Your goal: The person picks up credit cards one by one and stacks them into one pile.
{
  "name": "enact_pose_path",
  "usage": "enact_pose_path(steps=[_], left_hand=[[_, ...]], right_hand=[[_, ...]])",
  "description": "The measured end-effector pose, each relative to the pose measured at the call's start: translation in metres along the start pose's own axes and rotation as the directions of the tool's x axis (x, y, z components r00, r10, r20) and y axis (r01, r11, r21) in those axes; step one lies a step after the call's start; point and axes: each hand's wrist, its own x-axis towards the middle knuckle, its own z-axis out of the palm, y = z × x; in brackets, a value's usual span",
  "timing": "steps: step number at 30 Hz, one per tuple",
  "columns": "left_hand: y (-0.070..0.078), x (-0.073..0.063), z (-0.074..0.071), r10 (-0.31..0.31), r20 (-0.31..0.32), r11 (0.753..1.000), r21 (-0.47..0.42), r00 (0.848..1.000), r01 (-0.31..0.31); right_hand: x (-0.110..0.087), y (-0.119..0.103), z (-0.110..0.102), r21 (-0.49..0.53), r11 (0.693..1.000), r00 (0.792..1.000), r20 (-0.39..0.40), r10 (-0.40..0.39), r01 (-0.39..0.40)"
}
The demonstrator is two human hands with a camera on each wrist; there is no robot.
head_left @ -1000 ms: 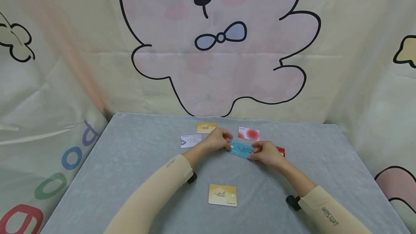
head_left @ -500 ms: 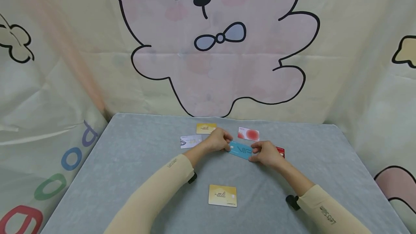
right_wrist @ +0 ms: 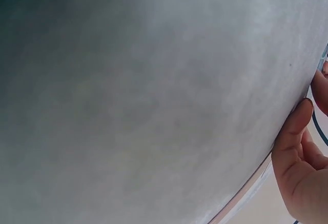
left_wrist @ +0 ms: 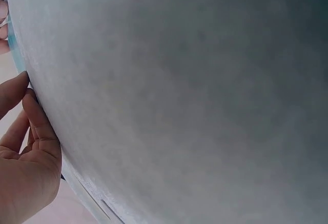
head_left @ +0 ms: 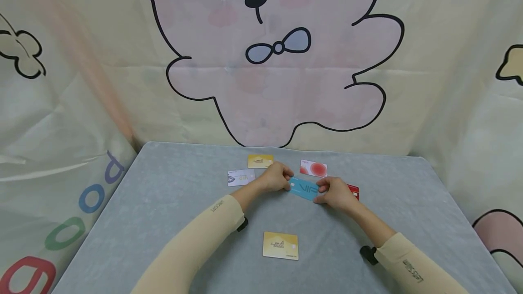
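Note:
A blue card marked VIP [head_left: 303, 188] lies between my two hands in the head view, near the middle of the far half of the table. My left hand [head_left: 276, 177] pinches its left end between thumb and fingers. At the opposite end, my right hand [head_left: 335, 193] pinches the right edge the same way. The left wrist view shows the left hand [left_wrist: 33, 157] low at the cloth, with a strip of the blue card [left_wrist: 15, 47] beyond it. In the right wrist view the right hand [right_wrist: 302, 157] stays close against the cloth.
Around the hands lie a yellow card [head_left: 260, 161], a pale VIP card [head_left: 241, 177], a white card with a red circle [head_left: 313, 168] and a red card [head_left: 354, 191], partly hidden by the right hand. Nearer sits another yellow card [head_left: 280, 245] on the grey tablecloth [head_left: 171, 203].
The right fingers have shifted very slightly along the blue card's right end. Otherwise both hands and the cards stay in place; the head view moves a little.

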Motion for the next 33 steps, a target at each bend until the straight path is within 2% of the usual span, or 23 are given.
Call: enact_pose_path(steps=[11, 20, 26, 33], left_hand=[[0.001, -0.002, 0.0, 0.019, -0.029, 1.0, 0.025, 0.999, -0.019], [0.003, -0.004, 0.001, 0.018, -0.047, 1.0, 0.006, 0.999, -0.018], [0.006, -0.007, 0.0, 0.01, -0.045, 1.0, -0.005, 0.999, -0.01], [0.008, -0.016, -0.001, 0.011, -0.049, 0.999, -0.031, 0.999, -0.012]], right_hand=[[-0.002, -0.002, 0.003, 0.008, 1.0, 1.0, -0.021, 0.005, -0.004], [-0.002, -0.003, 0.002, 0.019, 0.999, 0.999, -0.036, -0.031, 0.032], [-0.004, -0.006, 0.0, 0.047, 0.999, 1.0, -0.017, -0.001, 0.002], [-0.008, -0.009, 0.0, 0.138, 0.99, 0.999, 0.023, 0.031, -0.034]])
